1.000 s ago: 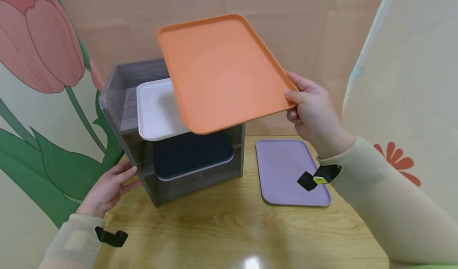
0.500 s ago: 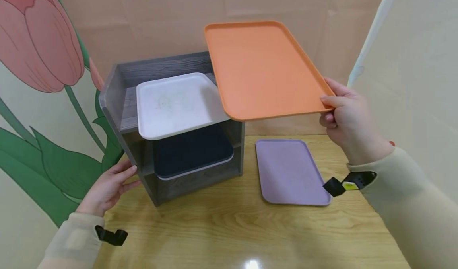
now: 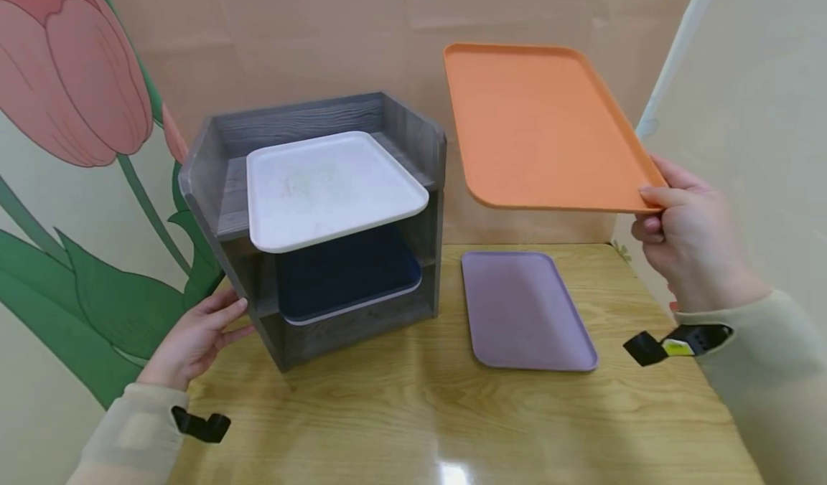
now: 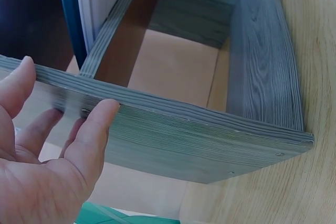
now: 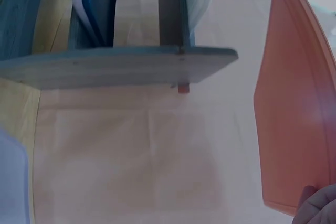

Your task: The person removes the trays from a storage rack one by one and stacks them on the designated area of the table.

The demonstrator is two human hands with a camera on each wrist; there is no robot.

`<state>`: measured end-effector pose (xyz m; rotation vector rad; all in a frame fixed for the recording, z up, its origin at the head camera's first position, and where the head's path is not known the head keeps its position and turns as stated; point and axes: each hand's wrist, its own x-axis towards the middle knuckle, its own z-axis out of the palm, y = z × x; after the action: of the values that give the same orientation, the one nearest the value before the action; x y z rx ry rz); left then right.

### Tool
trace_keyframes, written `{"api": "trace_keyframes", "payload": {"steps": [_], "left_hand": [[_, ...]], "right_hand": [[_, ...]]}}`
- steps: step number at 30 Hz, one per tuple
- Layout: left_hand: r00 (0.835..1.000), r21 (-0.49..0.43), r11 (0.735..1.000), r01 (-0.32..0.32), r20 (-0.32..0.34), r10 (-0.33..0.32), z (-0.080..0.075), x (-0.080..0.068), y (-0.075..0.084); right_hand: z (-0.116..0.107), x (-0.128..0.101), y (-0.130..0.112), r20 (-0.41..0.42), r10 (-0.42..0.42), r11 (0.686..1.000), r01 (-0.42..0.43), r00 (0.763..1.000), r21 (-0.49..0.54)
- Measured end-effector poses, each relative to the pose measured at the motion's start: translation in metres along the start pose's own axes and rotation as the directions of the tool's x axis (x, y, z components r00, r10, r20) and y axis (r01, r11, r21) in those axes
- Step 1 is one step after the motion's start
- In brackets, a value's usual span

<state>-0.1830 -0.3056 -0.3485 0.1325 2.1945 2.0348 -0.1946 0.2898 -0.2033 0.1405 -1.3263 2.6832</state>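
My right hand (image 3: 678,237) pinches the near right corner of an orange tray (image 3: 543,126) and holds it in the air, tilted, to the right of a grey wooden shelf unit (image 3: 213,176). In the right wrist view the orange tray (image 5: 296,103) stands edge-on beside the shelf unit (image 5: 115,66). A white tray (image 3: 329,187) lies on the top shelf and a dark blue tray (image 3: 345,277) sits on the shelf below. My left hand (image 3: 194,338) rests with straight fingers against the unit's left side panel (image 4: 173,140).
A purple tray (image 3: 523,309) lies flat on the wooden table (image 3: 420,413), right of the shelf unit and below the orange tray. Paper walls with a tulip picture (image 3: 71,69) close in the back and left; a cream wall (image 3: 749,112) stands at the right.
My right hand has carried the orange tray from above the white tray rightward, off the shelf unit, until it hangs over the purple tray. The left hand has stayed on the shelf's side.
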Motion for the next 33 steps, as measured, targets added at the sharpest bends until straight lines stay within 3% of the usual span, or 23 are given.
{"api": "trace_keyframes", "payload": {"steps": [3,12,22,33], "left_hand": [[1.0,-0.001,1.0,-0.004,0.003,0.004,-0.001,0.0,0.0],[1.0,-0.007,1.0,-0.006,0.006,0.006,-0.002,0.0,-0.001],[1.0,-0.006,1.0,0.018,-0.004,-0.018,-0.002,0.001,-0.001],[1.0,0.007,1.0,0.016,-0.005,-0.016,0.0,0.001,0.001]], "right_hand": [[-0.009,0.0,-0.002,-0.022,0.005,0.999,-0.004,1.0,0.035],[-0.043,-0.003,0.012,-0.049,0.005,0.999,-0.007,0.999,-0.042],[-0.076,-0.009,0.047,-0.14,0.074,0.979,-0.099,0.987,-0.18],[-0.106,-0.016,0.084,-0.162,0.145,0.947,-0.185,0.976,-0.264]]}}
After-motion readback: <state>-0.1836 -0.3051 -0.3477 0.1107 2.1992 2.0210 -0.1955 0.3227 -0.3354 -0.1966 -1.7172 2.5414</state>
